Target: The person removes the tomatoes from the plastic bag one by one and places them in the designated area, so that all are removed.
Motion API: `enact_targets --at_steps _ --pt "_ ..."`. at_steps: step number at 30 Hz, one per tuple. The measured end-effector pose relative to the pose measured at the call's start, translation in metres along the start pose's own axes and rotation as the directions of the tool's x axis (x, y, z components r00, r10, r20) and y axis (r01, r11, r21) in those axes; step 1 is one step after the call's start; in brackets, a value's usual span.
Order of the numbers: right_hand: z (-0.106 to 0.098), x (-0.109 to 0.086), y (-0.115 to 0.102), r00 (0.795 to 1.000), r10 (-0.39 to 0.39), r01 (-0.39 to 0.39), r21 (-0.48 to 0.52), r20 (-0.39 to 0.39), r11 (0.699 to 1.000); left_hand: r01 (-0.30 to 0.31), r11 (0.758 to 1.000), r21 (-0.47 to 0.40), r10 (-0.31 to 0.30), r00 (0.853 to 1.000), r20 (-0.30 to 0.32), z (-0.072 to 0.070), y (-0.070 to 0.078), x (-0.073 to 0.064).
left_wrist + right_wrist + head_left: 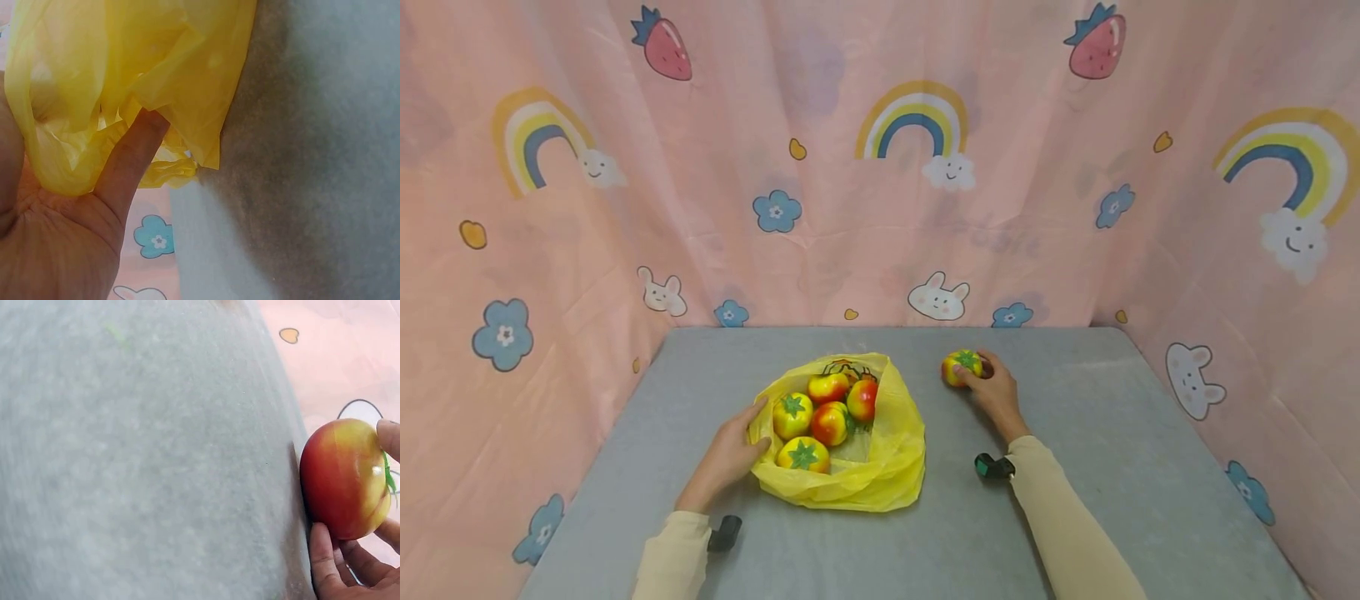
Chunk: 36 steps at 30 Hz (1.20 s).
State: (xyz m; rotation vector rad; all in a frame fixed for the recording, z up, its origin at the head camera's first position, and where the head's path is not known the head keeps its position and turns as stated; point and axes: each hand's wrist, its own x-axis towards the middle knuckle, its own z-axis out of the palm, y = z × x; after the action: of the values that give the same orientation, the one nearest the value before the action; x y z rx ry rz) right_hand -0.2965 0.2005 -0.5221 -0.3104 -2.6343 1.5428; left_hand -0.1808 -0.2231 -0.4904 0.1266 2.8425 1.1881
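A yellow plastic bag (895,450) lies on the table with its mouth spread wide. My left hand (730,454) grips its left edge; in the left wrist view the thumb (134,153) presses against the thin yellow film. Inside sit two yellow tomatoes with green star-shaped tops, one tomato (793,416) behind the other tomato (803,455). Several red-and-yellow fruits (830,423) lie beside them. Right of the bag, my right hand (997,392) holds a red-and-yellow tomato (342,481) between thumb and fingers, low at the tabletop. Its green top shows in the head view.
The grey cloth-covered table (1097,467) extends around the bag and both hands. A pink patterned curtain (820,275) hangs along the back and both sides. Black devices are strapped to both wrists, one device (725,533) at the left and another device (995,467) at the right.
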Motion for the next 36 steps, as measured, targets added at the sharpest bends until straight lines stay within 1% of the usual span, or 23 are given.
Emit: enact_targets --at_steps 6,10,17,24,31,36 --pt "-0.007 -0.001 -0.001 1.000 0.005 -0.005 0.002 -0.027 1.000 0.004 1.000 -0.007 -0.004 1.000 0.005 -0.001 0.000 0.000" --pt "-0.012 -0.003 -0.006 0.999 -0.015 0.016 0.027 -0.030 1.000 0.009 1.000 -0.015 -0.009 1.000 0.009 -0.001 0.000 0.000" --pt "-0.026 -0.012 -0.026 0.997 -0.072 0.074 0.087 -0.019 0.993 0.012 1.000 -0.012 -0.012 1.000 0.007 -0.001 0.000 0.001" --pt "-0.037 -0.025 -0.046 0.992 -0.125 0.125 0.099 -0.013 0.987 0.007 1.000 -0.005 -0.007 1.000 0.005 -0.001 0.000 0.000" --pt "-0.042 -0.041 -0.063 0.973 -0.230 0.230 0.113 -0.014 0.967 0.022 1.000 -0.001 -0.022 1.000 0.008 -0.001 0.001 -0.001" --pt "-0.046 -0.054 -0.074 0.958 -0.288 0.286 0.136 -0.006 0.949 0.024 1.000 0.002 -0.024 1.000 0.013 -0.003 0.003 -0.002"
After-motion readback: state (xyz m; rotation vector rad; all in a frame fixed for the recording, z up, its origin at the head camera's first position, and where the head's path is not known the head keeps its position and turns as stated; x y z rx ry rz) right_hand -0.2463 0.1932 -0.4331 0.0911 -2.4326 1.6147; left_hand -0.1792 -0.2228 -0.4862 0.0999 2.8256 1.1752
